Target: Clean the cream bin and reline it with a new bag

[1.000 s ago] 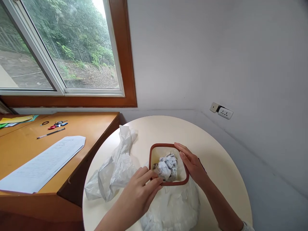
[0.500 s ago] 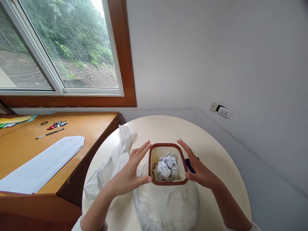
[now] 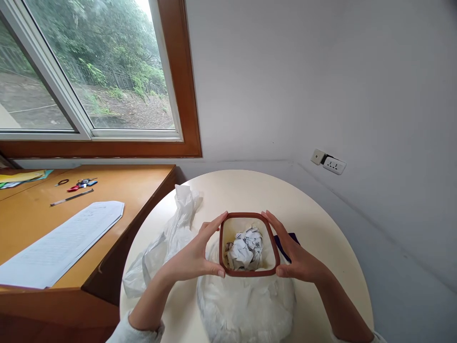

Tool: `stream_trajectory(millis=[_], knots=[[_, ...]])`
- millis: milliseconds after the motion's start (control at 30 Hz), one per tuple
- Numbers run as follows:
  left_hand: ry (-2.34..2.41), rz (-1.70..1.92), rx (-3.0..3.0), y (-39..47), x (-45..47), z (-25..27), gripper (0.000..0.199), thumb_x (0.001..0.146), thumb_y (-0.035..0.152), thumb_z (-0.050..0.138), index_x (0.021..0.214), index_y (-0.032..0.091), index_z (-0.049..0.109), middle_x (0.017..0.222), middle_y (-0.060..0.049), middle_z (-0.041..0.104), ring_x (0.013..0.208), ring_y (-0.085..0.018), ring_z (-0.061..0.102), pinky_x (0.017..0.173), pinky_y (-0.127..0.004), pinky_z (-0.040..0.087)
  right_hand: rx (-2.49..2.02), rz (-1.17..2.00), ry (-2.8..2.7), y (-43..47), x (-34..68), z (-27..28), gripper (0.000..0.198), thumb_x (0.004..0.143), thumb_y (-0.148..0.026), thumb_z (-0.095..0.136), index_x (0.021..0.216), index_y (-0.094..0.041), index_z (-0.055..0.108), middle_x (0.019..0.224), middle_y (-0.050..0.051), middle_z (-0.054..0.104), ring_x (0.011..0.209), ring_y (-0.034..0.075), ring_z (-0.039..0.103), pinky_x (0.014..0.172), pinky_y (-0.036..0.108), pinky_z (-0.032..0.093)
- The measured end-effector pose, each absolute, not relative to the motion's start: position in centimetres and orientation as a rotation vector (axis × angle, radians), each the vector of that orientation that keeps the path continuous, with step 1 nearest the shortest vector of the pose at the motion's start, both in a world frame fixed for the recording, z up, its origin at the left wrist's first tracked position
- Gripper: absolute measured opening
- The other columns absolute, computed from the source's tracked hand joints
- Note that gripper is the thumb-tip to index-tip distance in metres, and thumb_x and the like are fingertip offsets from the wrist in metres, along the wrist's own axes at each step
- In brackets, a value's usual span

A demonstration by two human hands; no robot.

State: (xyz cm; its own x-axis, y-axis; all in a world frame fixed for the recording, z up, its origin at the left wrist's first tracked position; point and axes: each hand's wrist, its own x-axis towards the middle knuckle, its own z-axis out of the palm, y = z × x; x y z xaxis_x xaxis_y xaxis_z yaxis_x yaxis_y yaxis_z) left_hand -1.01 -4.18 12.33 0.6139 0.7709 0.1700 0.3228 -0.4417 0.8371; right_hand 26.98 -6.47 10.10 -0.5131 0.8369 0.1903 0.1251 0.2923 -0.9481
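Note:
A small trash bin with a brown rounded-square rim (image 3: 249,273) stands upright on the table, seen from above. Crumpled white paper (image 3: 246,247) lies inside it. A whitish translucent plastic bag (image 3: 246,307) spreads around the bin's near side. My left hand (image 3: 193,255) grips the rim's left side, thumb at the near corner and fingertips at the far corner. On the opposite side, my right hand (image 3: 298,255) holds the rim the same way. Much of the bin's body is hidden by the bag and hands.
Another crumpled plastic bag (image 3: 178,226) lies left on the round cream table (image 3: 235,183). A dark blue flat item (image 3: 293,238) sits behind my right hand. The wooden desk (image 3: 143,188) at left carries paper sheets (image 3: 71,243), a pen (image 3: 71,197) and keys (image 3: 83,184).
Both hands have closed in on the rim; the fingertips now rest at its far corners. The bin and its paper have stayed nearly in place.

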Motion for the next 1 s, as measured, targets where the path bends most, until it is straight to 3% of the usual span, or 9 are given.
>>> stream_trajectory(millis=[300,633,1000], knots=[[0.842,0.697,2.005,-4.0,-1.1,11.9,0.105,0.060,0.061,0.065,0.142,0.029,0.008,0.146,-0.011,0.023,0.128,-0.030,0.027,0.104,-0.046,0.026,-0.853,1.286,-1.834,-6.3,27.0,10.0,0.099,0.068,-0.051,0.066,0.142,-0.034,0.003,0.150,0.003,0.006,0.137,0.027,0.008,0.106,0.045,0.024],[0.867,0.699,1.929,-4.2,-0.7,11.6,0.106,0.058,0.060,0.068,0.142,0.034,0.008,0.147,-0.004,0.021,0.126,-0.030,0.026,0.104,-0.042,0.025,-0.898,1.266,-1.859,-6.1,26.9,9.1,0.105,0.064,-0.060,0.065,0.141,-0.035,-0.001,0.151,0.000,-0.002,0.137,0.025,0.007,0.106,0.040,0.025],[0.860,0.735,1.898,-4.3,-0.6,10.6,0.108,0.058,0.066,0.064,0.142,0.030,0.006,0.147,-0.007,0.022,0.125,-0.031,0.027,0.101,-0.041,0.025,-0.875,1.286,-1.791,-6.0,26.5,8.6,0.106,0.061,-0.064,0.065,0.142,-0.034,0.002,0.151,0.001,0.002,0.137,0.026,0.010,0.107,0.042,0.024]])
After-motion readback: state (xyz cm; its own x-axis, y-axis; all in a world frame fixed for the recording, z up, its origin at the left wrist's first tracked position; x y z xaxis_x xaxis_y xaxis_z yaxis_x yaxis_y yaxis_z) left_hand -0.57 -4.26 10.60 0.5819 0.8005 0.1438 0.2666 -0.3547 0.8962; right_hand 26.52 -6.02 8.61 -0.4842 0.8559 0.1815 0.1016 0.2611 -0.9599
